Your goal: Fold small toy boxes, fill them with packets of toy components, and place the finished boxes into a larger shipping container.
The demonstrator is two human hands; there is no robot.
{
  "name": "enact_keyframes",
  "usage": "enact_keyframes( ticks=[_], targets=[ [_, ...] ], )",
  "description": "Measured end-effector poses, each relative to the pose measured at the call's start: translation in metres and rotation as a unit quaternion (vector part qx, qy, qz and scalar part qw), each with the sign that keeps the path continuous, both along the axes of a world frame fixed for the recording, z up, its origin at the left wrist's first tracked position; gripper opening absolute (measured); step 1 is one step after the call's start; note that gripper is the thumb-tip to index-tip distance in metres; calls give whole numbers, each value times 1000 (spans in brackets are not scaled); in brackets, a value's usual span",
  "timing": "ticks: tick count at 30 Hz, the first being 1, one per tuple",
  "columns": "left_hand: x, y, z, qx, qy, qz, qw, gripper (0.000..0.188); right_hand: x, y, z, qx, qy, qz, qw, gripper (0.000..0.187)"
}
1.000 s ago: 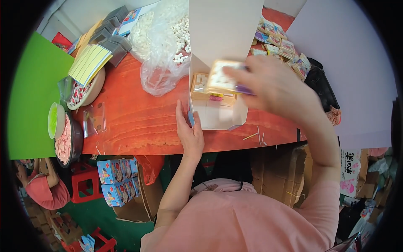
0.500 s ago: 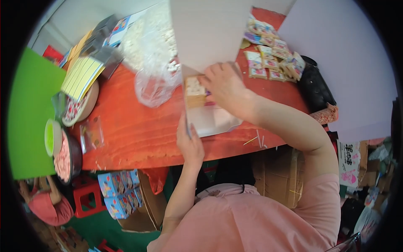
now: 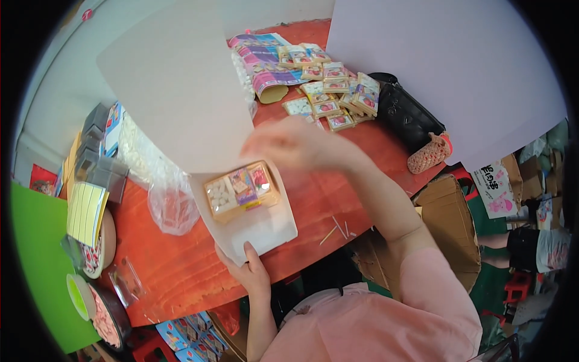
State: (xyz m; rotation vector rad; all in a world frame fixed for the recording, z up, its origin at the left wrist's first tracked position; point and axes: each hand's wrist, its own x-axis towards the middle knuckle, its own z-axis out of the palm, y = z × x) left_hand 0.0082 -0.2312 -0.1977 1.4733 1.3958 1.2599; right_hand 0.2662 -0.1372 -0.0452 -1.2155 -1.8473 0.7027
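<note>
My left hand (image 3: 252,275) grips the near edge of a white cardboard box (image 3: 265,231), its thumb on the rim. The box's tall lid (image 3: 175,78) stands raised at the far side. Inside lies a clear-topped pack (image 3: 241,192) with white pieces on one side and a purple and red printed part on the other. My right hand (image 3: 289,143) hangs over the far right of the box. Its fingers are smeared by motion, so whether they hold anything cannot be made out. Several similar small packs (image 3: 338,90) lie in a heap beyond it.
A black bag (image 3: 407,114) and a knitted pouch (image 3: 429,154) sit at the right. Thin sticks (image 3: 338,228) lie near the front edge. At left are a plastic bag (image 3: 172,208) of white pieces, yellow cards (image 3: 87,212) and a dark bowl (image 3: 111,323) of pink pieces.
The view has swung right, bringing more of the pack heap into sight. My right hand has come up out of the box, uncovering the pack inside. My left hand keeps its hold.
</note>
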Motion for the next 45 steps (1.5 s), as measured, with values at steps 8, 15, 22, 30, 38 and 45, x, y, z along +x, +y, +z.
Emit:
enact_keyframes(
  ticks=[8, 15, 22, 30, 38, 45],
  targets=[
    [4, -1, -4, -16, 33, 9, 999, 61, 127, 60, -108, -164, -408, -484, 757, 68],
    [5, 1, -6, 0, 33, 17, 999, 43, 139, 58, -113, -182, -375, -483, 770, 77],
    [-3, -1, -15, -25, 16, -7, 1000, 55, 78, 33, -120, -172, -378, -450, 791, 79],
    [-1, 1, -14, -18, -12, -9, 1000, 61, 77, 52, -132, -181, -331, -466, 800, 75],
    [-2, 8, -13, 93, 13, -47, 994, 72, 75, -47, -17, -140, 128, -264, 946, 53],
    [-7, 6, -16, 98, 37, -44, 993, 58, -26, -46, 59, 72, -338, 9, 938, 57]
  ],
)
